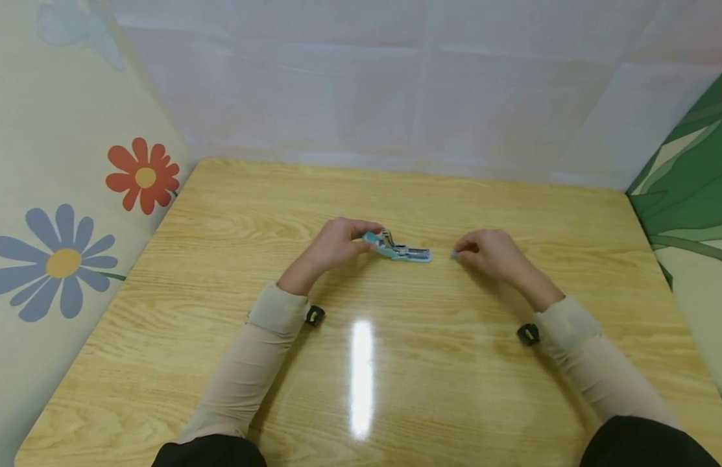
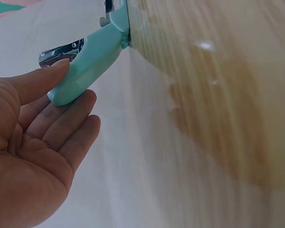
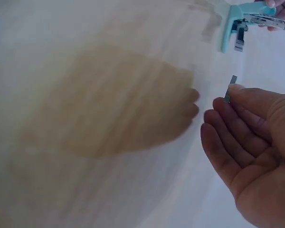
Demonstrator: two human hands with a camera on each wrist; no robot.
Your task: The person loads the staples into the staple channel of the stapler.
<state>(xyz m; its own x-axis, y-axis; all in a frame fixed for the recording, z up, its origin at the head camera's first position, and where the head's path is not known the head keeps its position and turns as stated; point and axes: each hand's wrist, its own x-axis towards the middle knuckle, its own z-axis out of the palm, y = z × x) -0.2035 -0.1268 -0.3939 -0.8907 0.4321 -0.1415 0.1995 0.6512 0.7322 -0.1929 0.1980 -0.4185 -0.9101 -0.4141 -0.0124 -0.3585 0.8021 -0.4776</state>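
A teal stapler (image 1: 413, 257) is spread wide open on the table, its metal magazine showing. My left hand (image 1: 336, 245) holds the raised left part of it; in the left wrist view the thumb lies on the inner side of the teal cover (image 2: 92, 59) and the fingers behind it. To the right of the stapler, apart from it, my right hand (image 1: 493, 254) pinches a short strip of staples (image 3: 233, 79) between thumb and forefinger. The strip stands upright in the right wrist view, its lower part hidden by the thumb.
A wood-grain table (image 1: 442, 376) lies under both hands, with a bright light reflection in front. A white sheet (image 1: 361, 97) hangs along its back edge. Walls with painted flowers (image 1: 63, 263) and green leaves (image 1: 699, 181) flank the left and right sides.
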